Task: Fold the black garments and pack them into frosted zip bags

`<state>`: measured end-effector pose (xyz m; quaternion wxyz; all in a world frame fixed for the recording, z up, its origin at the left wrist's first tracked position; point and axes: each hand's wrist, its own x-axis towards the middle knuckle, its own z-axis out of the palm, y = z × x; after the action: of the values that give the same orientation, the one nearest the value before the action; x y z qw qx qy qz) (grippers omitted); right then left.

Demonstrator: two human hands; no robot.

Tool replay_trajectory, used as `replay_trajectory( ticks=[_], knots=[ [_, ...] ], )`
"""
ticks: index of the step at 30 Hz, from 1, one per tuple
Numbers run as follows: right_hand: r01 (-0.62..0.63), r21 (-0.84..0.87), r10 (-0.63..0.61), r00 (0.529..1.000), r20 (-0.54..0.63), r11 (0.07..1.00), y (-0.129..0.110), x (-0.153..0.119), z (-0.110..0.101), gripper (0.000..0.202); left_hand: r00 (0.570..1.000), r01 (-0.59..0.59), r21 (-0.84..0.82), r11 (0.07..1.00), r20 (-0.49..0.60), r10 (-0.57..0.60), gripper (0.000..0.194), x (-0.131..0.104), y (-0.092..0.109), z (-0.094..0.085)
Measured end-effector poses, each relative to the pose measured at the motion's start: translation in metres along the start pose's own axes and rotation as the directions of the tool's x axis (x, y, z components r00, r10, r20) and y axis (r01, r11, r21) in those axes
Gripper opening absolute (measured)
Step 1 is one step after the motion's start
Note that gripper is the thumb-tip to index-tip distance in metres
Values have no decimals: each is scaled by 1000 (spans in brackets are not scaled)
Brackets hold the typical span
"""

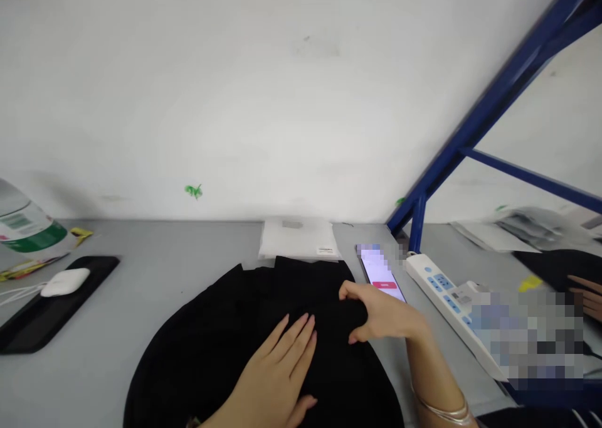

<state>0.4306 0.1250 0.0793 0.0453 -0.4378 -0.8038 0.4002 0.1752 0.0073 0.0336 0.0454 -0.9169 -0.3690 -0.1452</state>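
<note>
A large black cloth [211, 353] with rounded sides and a stepped far edge is spread on the grey table. I cannot tell what kind of article it is. My left hand [277, 371] lies flat on its middle, fingers outstretched. At the cloth's right side, my right hand [380, 312] curls its fingers and thumb around a raised fold. A bracelet circles the right wrist. Just beyond the far edge lies a white plastic packet [298, 240] with a small label. A lit phone [379, 268] rests beyond my right hand, partly behind it.
A white power strip [437, 290] runs along the right side, beside a blue metal frame [437, 164]. Past it, another person's hand [587, 296] touches black cloth. On the left are a black pad [42, 318], a white earphone case [66, 282] and a plastic bottle [28, 227].
</note>
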Motion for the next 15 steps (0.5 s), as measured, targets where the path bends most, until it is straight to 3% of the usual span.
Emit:
replay_trajectory(
  ticks=[3, 6, 8, 11, 15],
  knots=[
    [-15, 187, -8, 993, 119, 982, -6, -5, -2, 48, 1000, -1, -14, 1000, 28, 2, 63, 2, 3, -1],
    [-98, 418, -2, 972, 233, 903, -15, -7, -1, 48, 997, 41, -47, 998, 65, -38, 67, 3, 4, -2],
    [-120, 549, -17, 971, 238, 827, -18, -3, 3, 47, 994, 73, -90, 993, 89, -65, 72, 3, 6, -3],
    [-75, 707, -95, 976, 198, 703, -19, 6, 15, 28, 987, 140, -167, 976, 106, -123, 71, 1, 9, -3],
    [-44, 813, -190, 964, 188, 581, -17, 15, 26, 24, 974, 227, -284, 932, 77, -214, 70, 3, 10, -11]
  ],
)
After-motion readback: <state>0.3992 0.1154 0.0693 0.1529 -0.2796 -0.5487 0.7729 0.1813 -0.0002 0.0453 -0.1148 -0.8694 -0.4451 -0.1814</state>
